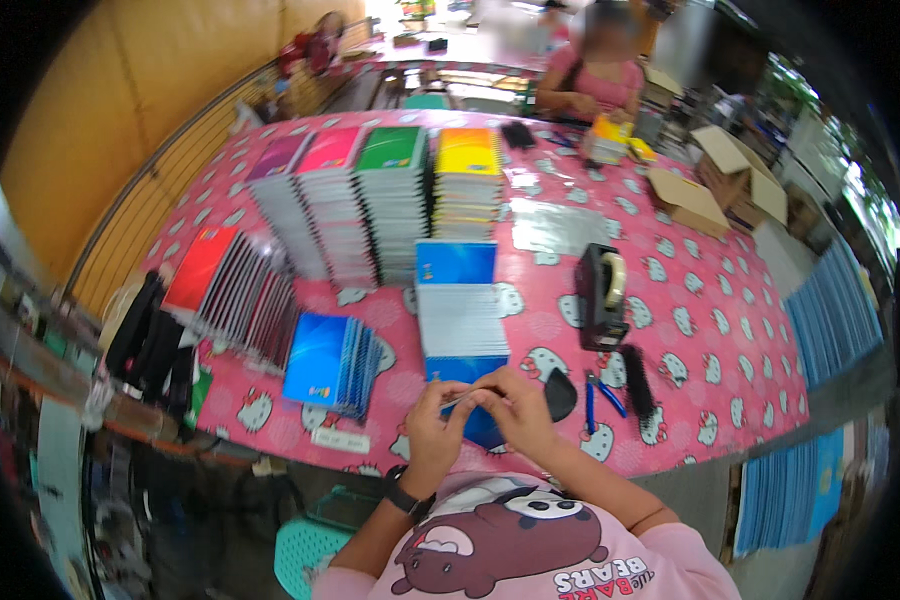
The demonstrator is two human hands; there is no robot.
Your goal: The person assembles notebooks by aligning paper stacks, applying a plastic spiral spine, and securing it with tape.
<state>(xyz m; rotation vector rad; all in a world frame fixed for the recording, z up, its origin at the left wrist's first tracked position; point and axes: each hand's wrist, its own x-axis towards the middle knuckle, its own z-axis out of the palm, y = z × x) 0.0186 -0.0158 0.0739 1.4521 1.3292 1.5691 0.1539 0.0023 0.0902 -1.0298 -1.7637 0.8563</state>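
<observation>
"Where are the hands?"

"At the middle of the counter's (705, 312) near edge, close together over a blue notebook (484, 430) that they partly cover."

"And the fingers?"

"Those of the left hand (432, 425) are pinched on the notebook's upper edge. Those of the right hand (518, 408) are bent, tips right beside the left ones; whether they clamp anything I can't tell."

"What's around them?"

"Just beyond, toward the far edge, a blue-topped stack (456, 263). Beside the right hand, a black pad (560, 396), then pliers (607, 396) with blue handles, and past those a tape dispenser (602, 300)."

"To the left?"

"A leaning blue row (322, 358) near the near edge, and a red row (202, 268) by the left edge."

"Farther off?"

"Tall purple (279, 157), pink (328, 150), green (391, 150) and yellow (468, 152) stacks toward the far edge. At the far right corner stands an open carton (727, 185); a co-worker (620, 82) in pink is at the far edge, handling small yellow-topped books (607, 140)."
</observation>
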